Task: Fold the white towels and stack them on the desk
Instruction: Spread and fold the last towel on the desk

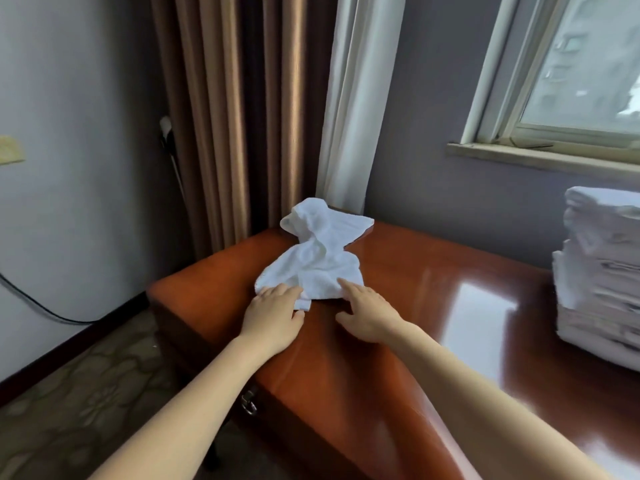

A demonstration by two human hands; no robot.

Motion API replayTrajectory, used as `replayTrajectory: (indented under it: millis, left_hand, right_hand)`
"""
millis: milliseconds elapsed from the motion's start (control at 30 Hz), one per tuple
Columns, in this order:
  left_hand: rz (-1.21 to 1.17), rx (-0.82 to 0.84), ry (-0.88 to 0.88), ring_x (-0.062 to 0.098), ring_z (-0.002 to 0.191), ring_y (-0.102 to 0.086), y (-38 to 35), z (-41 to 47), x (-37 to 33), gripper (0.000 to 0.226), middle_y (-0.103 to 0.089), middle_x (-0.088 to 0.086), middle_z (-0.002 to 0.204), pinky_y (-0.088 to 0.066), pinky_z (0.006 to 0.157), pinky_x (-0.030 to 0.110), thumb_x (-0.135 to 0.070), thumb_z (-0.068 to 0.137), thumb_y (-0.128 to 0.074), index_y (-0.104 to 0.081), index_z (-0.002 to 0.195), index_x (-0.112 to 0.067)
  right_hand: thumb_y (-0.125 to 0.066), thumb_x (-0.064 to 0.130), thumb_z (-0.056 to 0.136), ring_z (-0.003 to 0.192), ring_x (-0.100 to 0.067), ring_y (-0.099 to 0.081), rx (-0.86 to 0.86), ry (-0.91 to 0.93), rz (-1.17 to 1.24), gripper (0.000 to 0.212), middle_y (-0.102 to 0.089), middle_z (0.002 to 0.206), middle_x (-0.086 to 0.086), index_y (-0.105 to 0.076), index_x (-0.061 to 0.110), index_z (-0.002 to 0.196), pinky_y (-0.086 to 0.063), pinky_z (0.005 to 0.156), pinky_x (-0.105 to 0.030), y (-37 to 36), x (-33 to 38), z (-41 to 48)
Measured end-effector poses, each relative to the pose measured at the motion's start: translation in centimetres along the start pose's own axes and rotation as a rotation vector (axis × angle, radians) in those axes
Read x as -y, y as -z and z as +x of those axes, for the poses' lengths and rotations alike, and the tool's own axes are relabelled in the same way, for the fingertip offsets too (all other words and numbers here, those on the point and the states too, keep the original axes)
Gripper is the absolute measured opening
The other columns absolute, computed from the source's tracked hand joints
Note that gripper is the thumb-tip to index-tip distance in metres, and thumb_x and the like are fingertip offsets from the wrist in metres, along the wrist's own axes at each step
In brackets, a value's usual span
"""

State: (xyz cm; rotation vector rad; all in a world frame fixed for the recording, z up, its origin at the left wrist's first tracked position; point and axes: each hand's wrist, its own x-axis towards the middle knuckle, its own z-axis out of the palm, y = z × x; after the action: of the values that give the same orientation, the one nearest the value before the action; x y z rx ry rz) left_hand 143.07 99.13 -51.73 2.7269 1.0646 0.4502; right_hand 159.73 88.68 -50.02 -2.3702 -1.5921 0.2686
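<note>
Head camera: the crumpled towel (313,261) lies on the surface (381,358), long axis running away from me. My left hand (273,317) and right hand (369,317) rest on its near edge, fingers (349,289) straight, gripping nothing, both equally near.

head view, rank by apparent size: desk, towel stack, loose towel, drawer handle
1. desk
2. towel stack, cropped by the right edge, so its full extent is unclear
3. loose towel, farther from the camera, so its place against the stack is unsure
4. drawer handle, clearly smallest
</note>
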Motion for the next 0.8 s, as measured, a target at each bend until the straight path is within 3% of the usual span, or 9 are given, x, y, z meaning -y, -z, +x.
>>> replayTrajectory:
  millis: [100, 167, 233, 367, 533, 633, 700, 800]
  left_hand:
    - [0.005, -0.059, -0.063, 0.015, 0.112, -0.055, 0.3, 0.0, -0.6, 0.031, -0.062, -0.010, 0.116, -0.039, 0.088, 0.026, -0.034, 0.091, -0.055, -0.063, 0.120, -0.028]
    - [-0.054, -0.011, -0.071, 0.008, 0.094, -0.057, 0.9, -0.6, -1.5, 0.022, -0.064, -0.015, 0.095, -0.038, 0.068, 0.021, -0.039, 0.083, -0.059, -0.068, 0.103, -0.033]
    - [-0.093, 0.066, -0.086, 0.001, 0.079, -0.055, 1.4, -1.6, -2.8, 0.021, -0.061, -0.018, 0.083, -0.033, 0.059, 0.016, -0.046, 0.077, -0.061, -0.066, 0.095, -0.036]
    - [-0.098, 0.165, -0.186, -0.004, 0.073, -0.054, 2.3, -4.0, -6.8, 0.020, -0.061, -0.021, 0.080, -0.032, 0.058, 0.014, -0.045, 0.081, -0.055, -0.068, 0.096, -0.039]
    - [-0.157, 0.083, -0.275, 0.004, 0.087, -0.058, 2.6, -7.0, -13.3, 0.020, -0.063, -0.016, 0.098, -0.043, 0.066, 0.021, -0.036, 0.092, -0.050, -0.067, 0.102, -0.034]
    - [-0.107, 0.041, -0.368, 0.009, 0.107, -0.054, 1.9, -8.4, -17.2, 0.024, -0.061, -0.011, 0.114, -0.047, 0.086, 0.030, -0.032, 0.093, -0.052, -0.067, 0.112, -0.032]
    - [-0.075, 0.055, -0.422, 0.012, 0.117, -0.051, 1.1, -9.2, -20.2, 0.027, -0.060, -0.011, 0.122, -0.044, 0.093, 0.032, -0.033, 0.093, -0.051, -0.066, 0.116, -0.031]
    - [-0.098, 0.113, -0.459, 0.010, 0.108, -0.058, -0.3, -10.6, -25.3, 0.026, -0.063, -0.016, 0.110, -0.042, 0.079, 0.027, -0.035, 0.093, -0.049, -0.066, 0.114, -0.034]
  right_hand:
    - [-0.054, 0.034, 0.087, 0.131, -0.023, -0.038, -0.069, 0.017, -0.095, 0.066, -0.048, 0.138, 0.002, -0.033, 0.027, 0.149, -0.037, 0.101, -0.039, 0.4, -0.5, -0.1]
    - [-0.053, 0.033, 0.086, 0.123, -0.018, -0.040, -0.064, 0.025, -0.080, 0.049, -0.052, 0.123, 0.007, -0.051, 0.030, 0.135, -0.040, 0.089, -0.035, 0.6, -1.2, -1.0]
    - [-0.052, 0.033, 0.087, 0.115, -0.015, -0.043, -0.041, 0.002, -0.002, 0.036, -0.052, 0.105, 0.012, -0.058, 0.031, 0.123, -0.043, 0.085, -0.034, 1.0, -2.4, -2.7]
    - [-0.057, 0.033, 0.091, 0.094, -0.014, -0.053, -0.021, -0.035, 0.074, 0.025, -0.056, 0.094, 0.009, -0.067, 0.026, 0.113, -0.048, 0.083, -0.031, 2.6, -5.1, -7.2]
    - [-0.046, 0.019, 0.088, 0.064, -0.007, -0.052, -0.044, -0.138, 0.096, 0.020, -0.059, 0.073, 0.011, -0.063, 0.025, 0.078, -0.038, 0.056, -0.022, 4.2, -8.7, -15.1]
    - [-0.042, 0.022, 0.087, 0.072, -0.022, -0.053, -0.050, -0.205, 0.172, 0.023, -0.060, 0.075, -0.002, -0.060, 0.010, 0.078, -0.044, 0.067, -0.030, 5.2, -10.7, -20.4]
    - [-0.037, 0.034, 0.085, 0.080, -0.031, -0.056, -0.062, -0.261, 0.197, 0.036, -0.063, 0.082, -0.008, -0.060, 0.007, 0.082, -0.047, 0.074, -0.035, 5.9, -11.9, -24.0]
    - [-0.030, 0.052, 0.076, 0.074, -0.023, -0.058, -0.118, -0.368, 0.182, 0.049, -0.064, 0.078, 0.001, -0.063, 0.015, 0.076, -0.042, 0.065, -0.031, 7.0, -14.1, -29.3]
